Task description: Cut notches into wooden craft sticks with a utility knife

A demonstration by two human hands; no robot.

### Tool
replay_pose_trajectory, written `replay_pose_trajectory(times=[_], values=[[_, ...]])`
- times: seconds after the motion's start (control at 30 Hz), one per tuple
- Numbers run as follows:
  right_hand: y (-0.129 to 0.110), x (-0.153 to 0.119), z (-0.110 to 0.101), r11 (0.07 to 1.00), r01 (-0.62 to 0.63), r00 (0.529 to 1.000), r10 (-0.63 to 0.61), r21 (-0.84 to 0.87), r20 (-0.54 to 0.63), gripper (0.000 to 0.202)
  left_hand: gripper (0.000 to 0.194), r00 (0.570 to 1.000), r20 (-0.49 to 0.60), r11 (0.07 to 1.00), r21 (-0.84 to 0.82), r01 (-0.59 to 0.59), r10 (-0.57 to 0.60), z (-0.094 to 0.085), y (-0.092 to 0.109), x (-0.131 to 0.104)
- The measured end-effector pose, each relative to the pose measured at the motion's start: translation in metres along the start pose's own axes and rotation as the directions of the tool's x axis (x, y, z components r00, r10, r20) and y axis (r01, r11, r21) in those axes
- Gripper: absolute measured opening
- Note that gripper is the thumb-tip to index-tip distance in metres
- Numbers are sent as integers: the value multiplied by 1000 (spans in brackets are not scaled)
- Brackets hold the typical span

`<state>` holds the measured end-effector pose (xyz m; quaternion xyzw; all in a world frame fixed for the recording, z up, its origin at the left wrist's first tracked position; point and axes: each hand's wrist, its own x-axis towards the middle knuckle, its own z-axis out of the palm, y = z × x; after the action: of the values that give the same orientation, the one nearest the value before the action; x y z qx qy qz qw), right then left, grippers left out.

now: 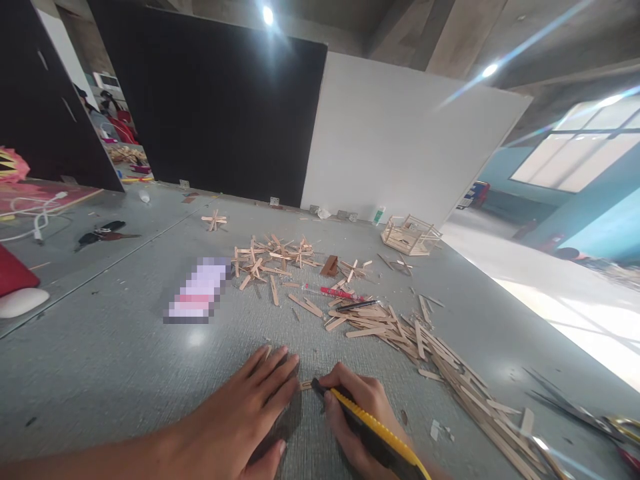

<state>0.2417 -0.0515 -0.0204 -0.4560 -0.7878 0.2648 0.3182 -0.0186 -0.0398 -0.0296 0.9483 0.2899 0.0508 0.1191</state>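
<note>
In the head view my left hand point(250, 400) lies palm down on the grey tabletop with its fingers stretched out. Its fingers rest over a small wooden craft stick point(306, 385), whose end sticks out toward my right hand; the rest is hidden. Another pale bit of wood point(267, 352) shows between the fingertips. My right hand point(363, 407) is closed around a yellow and black utility knife point(383, 437). The knife's front end is at the stick's exposed end; whether the blade touches the wood I cannot tell.
A heap of craft sticks point(455, 367) stretches along the right, near scissors point(580, 407). Star-shaped stick pieces point(255, 267), a red pen point(343, 293) and a blurred phone-like slab point(197, 290) lie ahead. Farther back stands a stick frame point(410, 237) before a white panel point(400, 133).
</note>
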Motion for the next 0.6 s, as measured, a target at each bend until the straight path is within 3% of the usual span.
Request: replay_pose_trajectory(times=[0.13,0.37,0.6], values=[[1,0,0,1000,24,1000,-24,9,-16,15,75,1000,-18,1000,-4,-3,3,-1,0,0],[0,-2,-2,999,-40,998,40,13,-47,20,74,1000,11,1000,22,-3,3,-3,1,0],[-4,-2,-4,997,-75,996,76,10,-39,23,73,998,-61,1000,5,-26,26,1,-1,-2]])
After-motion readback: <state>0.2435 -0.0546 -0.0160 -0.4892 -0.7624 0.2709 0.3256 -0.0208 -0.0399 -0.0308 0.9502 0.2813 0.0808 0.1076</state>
